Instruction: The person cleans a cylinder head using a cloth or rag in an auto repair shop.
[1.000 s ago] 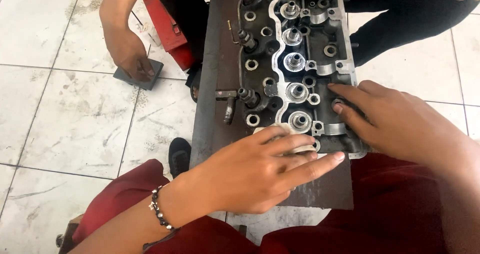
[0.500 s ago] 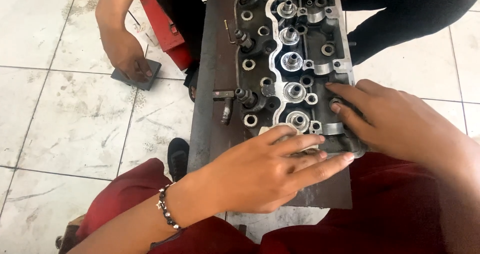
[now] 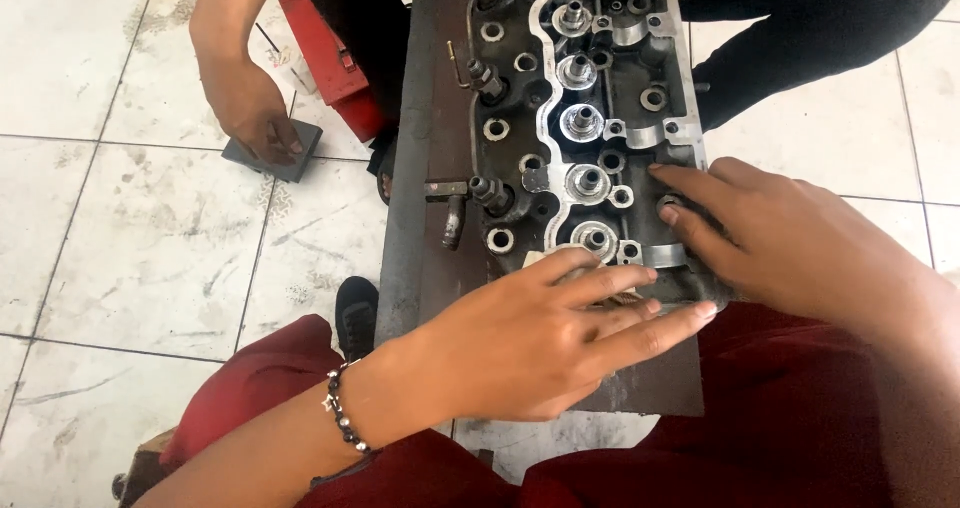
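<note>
Left hand [image 3: 510,353] flat, pressing a pale cloth [image 3: 560,263] on the cylinder head [image 3: 590,118]; right hand [image 3: 790,238], three o'clock, steadies open-fingered, gripping nothing. Cloth could snag a valve stem.

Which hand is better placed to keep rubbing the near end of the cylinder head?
Left. The left hand lies flat on a pale pad at the cylinder head's near end; the right hand only steadies the side edge.
</note>
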